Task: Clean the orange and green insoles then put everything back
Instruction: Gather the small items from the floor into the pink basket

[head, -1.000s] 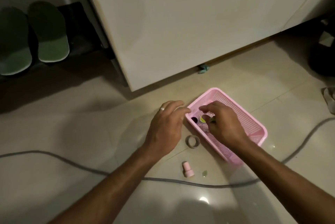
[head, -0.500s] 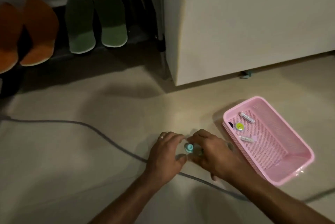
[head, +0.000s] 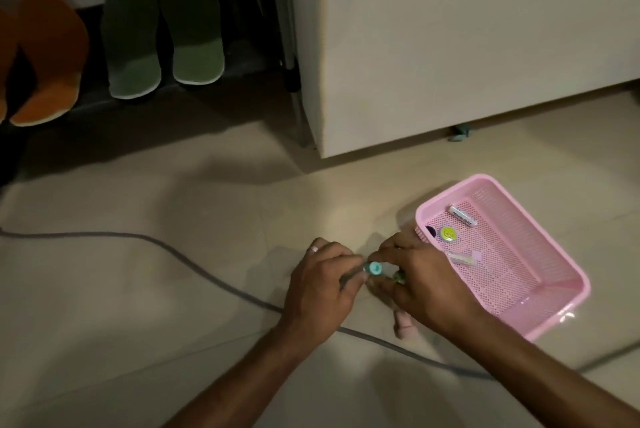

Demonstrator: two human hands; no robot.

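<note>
Two green insoles (head: pixel 133 39) (head: pixel 194 29) and an orange insole (head: pixel 52 56) lean side by side on a dark low rack at the upper left; a second orange one (head: pixel 3 63) is cut off by the frame edge. My left hand (head: pixel 325 285) and my right hand (head: pixel 426 282) meet on the floor just left of the pink basket (head: pixel 485 179). Between their fingertips both pinch a small teal-tipped object (head: pixel 375 268); its body is hidden by the fingers. A small pink bottle (head: pixel 405 325) lies under my right wrist.
The basket holds a white tube (head: pixel 462 215), a yellow-green smiley badge (head: pixel 448 232) and a clear tube with a pink cap (head: pixel 462 257). A grey cable (head: pixel 173 251) crosses the floor under my arms. A white cabinet (head: pixel 450 29) stands behind the basket.
My right hand has left the basket, and both hands have come together on the floor left of it around the teal-tipped object. The view has swung left, bringing in the orange insoles.
</note>
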